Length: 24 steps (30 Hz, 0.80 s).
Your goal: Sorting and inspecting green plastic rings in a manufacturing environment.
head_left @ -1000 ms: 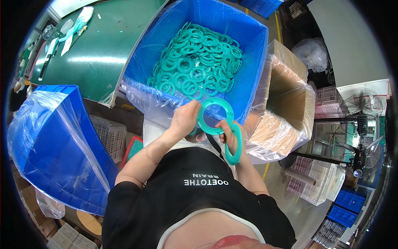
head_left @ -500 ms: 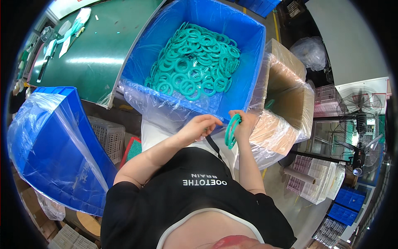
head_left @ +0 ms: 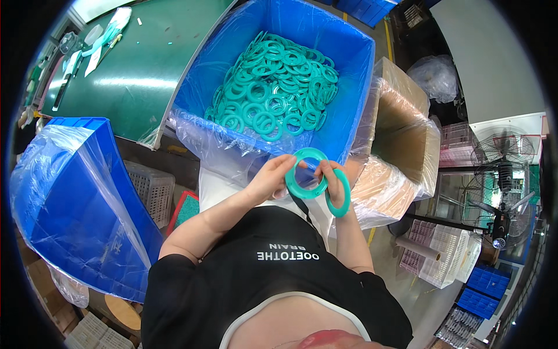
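Teal rings (head_left: 301, 192), two: left hand (head_left: 271, 179) fingers closed on one's rim, right hand (head_left: 334, 185) fingers gripping the other.

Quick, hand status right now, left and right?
Left hand: closed on the rim of a green ring.
Right hand: closed, holding a second green ring and touching the first.

Teal ring (head_left: 305, 193) held face-on; second ring (head_left: 347, 200) tilted just beside it

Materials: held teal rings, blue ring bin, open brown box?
Held teal rings: probably molded plastic, smooth, satin; evenly coloured. Blue bin: likely plastic; evenly blue, sheen partly from clear film. Brown box: apparently cardboard, matte tan beneath wrinkled film.
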{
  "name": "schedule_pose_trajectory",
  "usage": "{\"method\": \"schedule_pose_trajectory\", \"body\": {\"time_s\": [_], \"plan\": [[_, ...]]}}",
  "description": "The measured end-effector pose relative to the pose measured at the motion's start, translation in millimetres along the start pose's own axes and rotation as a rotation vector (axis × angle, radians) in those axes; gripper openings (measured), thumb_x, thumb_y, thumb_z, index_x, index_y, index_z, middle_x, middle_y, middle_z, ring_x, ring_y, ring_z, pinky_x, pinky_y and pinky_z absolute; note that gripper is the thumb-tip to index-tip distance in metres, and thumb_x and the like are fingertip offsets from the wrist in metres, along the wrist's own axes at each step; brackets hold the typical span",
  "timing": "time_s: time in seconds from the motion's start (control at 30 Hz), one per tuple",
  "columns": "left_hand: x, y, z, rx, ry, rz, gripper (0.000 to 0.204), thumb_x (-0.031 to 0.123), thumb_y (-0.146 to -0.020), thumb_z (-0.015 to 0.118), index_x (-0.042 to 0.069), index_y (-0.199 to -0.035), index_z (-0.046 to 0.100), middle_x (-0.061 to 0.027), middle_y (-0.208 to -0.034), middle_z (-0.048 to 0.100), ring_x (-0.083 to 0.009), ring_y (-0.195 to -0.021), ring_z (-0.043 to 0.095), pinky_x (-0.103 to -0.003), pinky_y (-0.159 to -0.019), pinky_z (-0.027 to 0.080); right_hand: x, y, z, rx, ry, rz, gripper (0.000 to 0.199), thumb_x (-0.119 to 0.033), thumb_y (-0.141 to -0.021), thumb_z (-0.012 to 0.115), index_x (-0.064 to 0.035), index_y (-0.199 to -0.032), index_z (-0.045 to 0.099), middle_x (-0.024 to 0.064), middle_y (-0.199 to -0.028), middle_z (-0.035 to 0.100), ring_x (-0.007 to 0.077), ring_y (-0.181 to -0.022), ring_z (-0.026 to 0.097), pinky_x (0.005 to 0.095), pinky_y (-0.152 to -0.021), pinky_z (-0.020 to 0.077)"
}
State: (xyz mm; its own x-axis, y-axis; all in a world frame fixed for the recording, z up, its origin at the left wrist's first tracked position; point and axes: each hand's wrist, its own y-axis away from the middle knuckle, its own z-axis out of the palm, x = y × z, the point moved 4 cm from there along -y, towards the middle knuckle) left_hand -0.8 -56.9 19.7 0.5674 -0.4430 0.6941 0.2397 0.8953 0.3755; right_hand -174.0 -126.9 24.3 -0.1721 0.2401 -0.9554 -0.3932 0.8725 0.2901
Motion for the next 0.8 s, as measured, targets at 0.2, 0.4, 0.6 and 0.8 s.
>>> {"method": "schedule_pose_trajectory", "body": {"time_s": [0.2, 0.4, 0.6, 0.8], "plan": [[-14, 7, 12, -0.134, -0.038, 0.162, 0.029, 0.023, -0.1, 0.048, 0.006, -0.124, 0.049, 0.0094, -0.069, 0.038, -0.0002, -0.053, 0.026, -0.018, -0.047, 0.02, -1, 6, 18, 0.158, -0.25, 0.023, 0.038, -0.039, -0.098, 0.048, -0.0078, -0.077, 0.053, -0.0022, -0.057, 0.045, 0.0051, -0.047, 0.037, 0.0216, -0.045, 0.0271], [-24, 4, 9, -0.076, -0.121, 0.308, 0.018, 0.021, -0.098, 0.049, 0.01, -0.112, 0.054, 0.0071, -0.072, 0.044, -0.001, -0.055, 0.031, -0.019, -0.049, 0.024, 1, 17, 32, 0.251, -0.284, -0.019, 0.038, -0.039, -0.099, 0.045, -0.007, -0.08, 0.051, -0.0019, -0.058, 0.045, 0.0051, -0.046, 0.037, 0.0215, -0.042, 0.0273], [-32, -2, -6, 0.108, 0.008, -0.011, 0.016, 0.024, -0.098, 0.051, 0.01, -0.106, 0.053, 0.007, -0.068, 0.04, -0.0021, -0.056, 0.034, -0.02, -0.048, 0.026, -8, 29, 44, 0.313, -0.001, -0.259, 0.034, -0.033, -0.099, 0.046, -0.0061, -0.079, 0.05, 0.0002, -0.059, 0.048, 0.0058, -0.049, 0.045, 0.0211, -0.042, 0.0329], [-26, -1, 0, 0.11, -0.079, 0.027, 0.015, 0.019, -0.101, 0.043, 0.008, -0.11, 0.046, 0.008, -0.065, 0.032, -0.0007, -0.05, 0.025, -0.019, -0.043, 0.021, -1, 22, 37, 0.26, 0.027, -0.257, 0.03, -0.032, -0.097, 0.05, -0.0061, -0.082, 0.052, -0.0002, -0.064, 0.051, 0.0059, -0.051, 0.046, 0.0205, -0.044, 0.0344]]}}
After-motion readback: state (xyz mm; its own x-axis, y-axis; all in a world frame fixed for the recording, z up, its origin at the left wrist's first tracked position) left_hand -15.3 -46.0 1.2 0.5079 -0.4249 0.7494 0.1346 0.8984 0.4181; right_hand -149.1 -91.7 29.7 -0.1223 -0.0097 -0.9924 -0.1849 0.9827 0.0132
